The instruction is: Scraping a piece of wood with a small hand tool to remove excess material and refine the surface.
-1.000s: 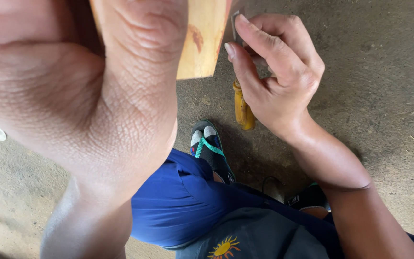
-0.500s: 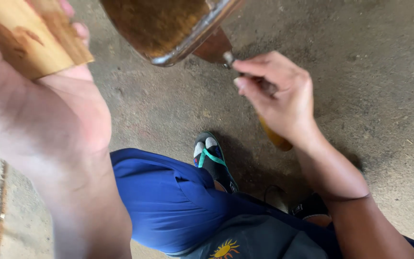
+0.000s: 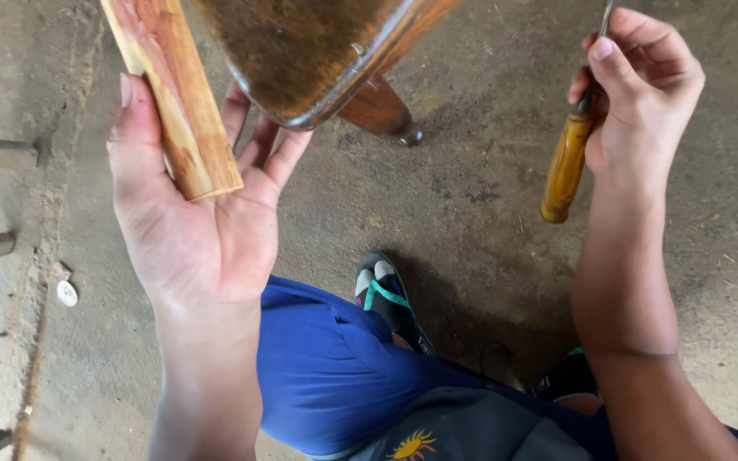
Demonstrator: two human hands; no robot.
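From the head view, the left hand (image 3: 194, 222) was raised palm-up with the forearm running down toward the lower edge, its fingers (image 3: 275, 149) spread loosely and only partly curled. A wooden strip (image 3: 172, 94), squared in section with reddish and pale grain, lay slantwise across the palm, its lower end resting at the base of the fingers while the thumb stood along its left side; the hold looked loose rather than clenched. The right hand (image 3: 642, 85) was lifted at the upper right, wrist bent, fingers closed tightly round the metal shank of a chisel (image 3: 570, 154), whose smooth, rounded yellow-brown wooden handle hung below the fingers and pointed down toward the floor (image 3: 471, 196). Between the two hands, near the top, hung a dark-stained wooden seat (image 3: 318, 51) with a curved, worn edge and a turned leg beneath it; the left fingertips lay just beside that edge. The floor was rough grey concrete, dusty. Below, a blue trouser leg (image 3: 326, 376) and a black sandal with a teal strap (image 3: 386, 294) showed.
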